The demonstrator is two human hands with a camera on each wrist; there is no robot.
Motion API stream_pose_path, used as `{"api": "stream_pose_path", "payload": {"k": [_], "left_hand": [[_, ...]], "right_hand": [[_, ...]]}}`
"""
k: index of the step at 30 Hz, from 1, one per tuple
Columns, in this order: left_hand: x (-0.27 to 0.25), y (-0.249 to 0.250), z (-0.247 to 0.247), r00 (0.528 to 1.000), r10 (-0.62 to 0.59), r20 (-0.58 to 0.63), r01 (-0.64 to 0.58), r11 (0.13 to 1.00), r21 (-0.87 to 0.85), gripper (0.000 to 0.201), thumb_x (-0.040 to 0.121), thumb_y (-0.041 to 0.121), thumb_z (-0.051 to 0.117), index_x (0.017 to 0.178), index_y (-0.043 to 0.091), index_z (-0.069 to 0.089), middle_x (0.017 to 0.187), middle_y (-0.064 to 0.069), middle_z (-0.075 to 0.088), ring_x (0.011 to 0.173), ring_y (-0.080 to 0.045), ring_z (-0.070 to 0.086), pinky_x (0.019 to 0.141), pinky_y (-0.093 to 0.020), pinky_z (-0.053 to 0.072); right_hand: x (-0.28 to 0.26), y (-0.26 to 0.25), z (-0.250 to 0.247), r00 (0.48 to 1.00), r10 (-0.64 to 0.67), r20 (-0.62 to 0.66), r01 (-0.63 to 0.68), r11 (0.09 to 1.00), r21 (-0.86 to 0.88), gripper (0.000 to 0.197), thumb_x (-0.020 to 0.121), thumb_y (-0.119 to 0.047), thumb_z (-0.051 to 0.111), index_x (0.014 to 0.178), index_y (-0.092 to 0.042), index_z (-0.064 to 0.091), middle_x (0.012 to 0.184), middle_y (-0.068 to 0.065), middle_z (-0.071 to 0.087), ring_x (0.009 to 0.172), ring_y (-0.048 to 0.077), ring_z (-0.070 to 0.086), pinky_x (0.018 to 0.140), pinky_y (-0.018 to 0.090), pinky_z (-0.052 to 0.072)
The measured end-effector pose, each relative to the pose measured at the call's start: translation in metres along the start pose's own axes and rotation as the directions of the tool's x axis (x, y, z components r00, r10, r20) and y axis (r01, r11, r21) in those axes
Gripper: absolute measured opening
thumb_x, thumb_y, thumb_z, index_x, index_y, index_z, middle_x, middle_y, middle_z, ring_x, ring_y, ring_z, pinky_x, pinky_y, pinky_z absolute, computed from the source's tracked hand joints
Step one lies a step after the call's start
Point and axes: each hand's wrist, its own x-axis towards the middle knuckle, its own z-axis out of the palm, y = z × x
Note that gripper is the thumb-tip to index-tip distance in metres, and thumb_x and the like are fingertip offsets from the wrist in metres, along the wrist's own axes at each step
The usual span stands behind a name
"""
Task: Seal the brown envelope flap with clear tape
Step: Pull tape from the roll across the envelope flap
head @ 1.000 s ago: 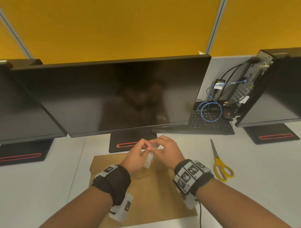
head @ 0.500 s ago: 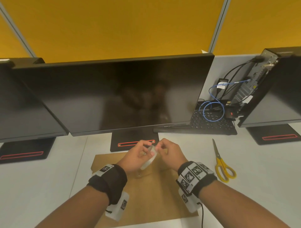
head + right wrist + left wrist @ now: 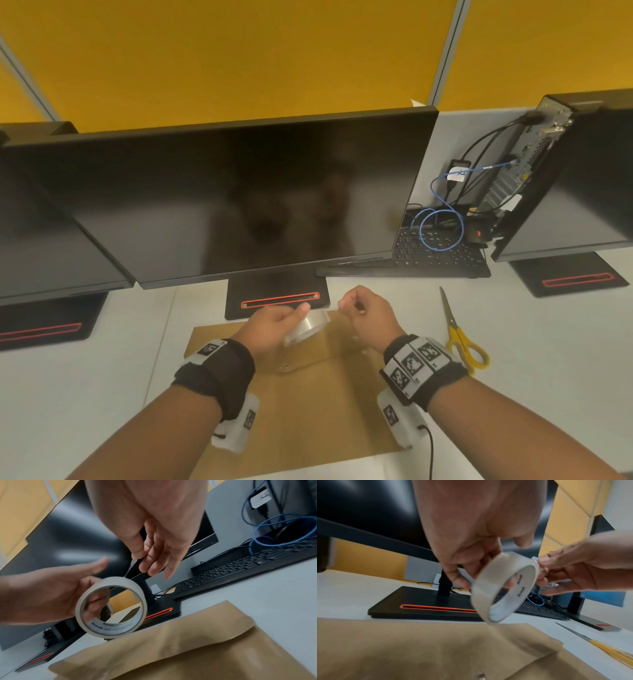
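Note:
A brown envelope (image 3: 308, 411) lies flat on the white desk below both hands, its flap (image 3: 436, 649) folded down. My left hand (image 3: 294, 318) hovers over the flap and grips a roll of clear tape (image 3: 308, 328), fingers through its core; the roll (image 3: 505, 588) shows edge-on in the left wrist view. My right hand (image 3: 346, 303) is a short way right of the roll and pinches the tape's free end (image 3: 535, 559) between thumb and fingertips. In the right wrist view the roll (image 3: 111, 607) hangs just above the envelope (image 3: 188, 649).
Yellow-handled scissors (image 3: 459, 335) lie on the desk right of the envelope. A monitor base (image 3: 277, 299) stands just behind it, under a wide black screen (image 3: 239, 205). A keyboard (image 3: 438, 257) with cables sits at the back right.
The hands, together at the roll before, have drawn apart: the right hand has moved right with the tape end, while the left hand has kept the roll over the flap.

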Motion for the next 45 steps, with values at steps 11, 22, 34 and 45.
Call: {"api": "stream_pose_path", "payload": {"k": [11,22,34,45], "left_hand": [[0.003,0.018,-0.013,0.99,0.127,0.055,-0.131,0.988,0.081,0.034,0.096,0.042,0.051,0.072,0.018,0.053,0.061,0.002,0.055,0.059,-0.011,0.051,0.073,-0.03,0.047],[-0.001,-0.009,-0.032,0.992,-0.033,0.121,0.02,0.994,0.112,0.06,0.093,0.059,0.042,0.064,0.01,0.062,0.081,-0.009,0.067,0.089,-0.019,0.062,0.084,-0.028,0.04],[0.001,-0.01,-0.026,1.0,-0.021,0.006,0.015,0.856,0.517,0.055,0.081,0.065,0.056,0.059,0.016,0.05,0.058,-0.002,0.039,0.056,-0.017,0.042,0.059,-0.035,0.035],[-0.012,-0.015,-0.038,0.999,0.014,0.049,-0.02,0.994,0.108,0.044,0.093,0.046,0.053,0.066,0.011,0.052,0.059,-0.003,0.046,0.062,-0.018,0.048,0.083,-0.038,0.046]], "right_hand": [[0.004,0.008,-0.013,0.999,0.051,0.009,-0.049,0.989,-0.138,0.011,0.093,-0.015,0.054,0.083,-0.018,0.055,0.082,-0.006,0.059,0.073,0.002,0.052,0.055,0.002,0.031],[0.007,0.025,-0.037,0.994,0.109,-0.028,-0.111,0.987,-0.114,0.011,0.092,-0.014,0.056,0.081,-0.014,0.059,0.077,-0.009,0.059,0.074,0.004,0.053,0.06,0.008,0.034],[0.012,0.036,-0.037,0.987,0.162,0.019,-0.154,0.966,-0.207,0.022,0.086,0.0,0.051,0.073,-0.014,0.061,0.072,-0.015,0.057,0.071,-0.001,0.051,0.058,0.008,0.035],[0.017,0.057,-0.047,0.976,0.219,0.001,-0.213,0.947,-0.242,0.018,0.083,-0.004,0.056,0.07,-0.014,0.063,0.066,-0.013,0.06,0.069,0.003,0.055,0.058,0.013,0.037]]}}
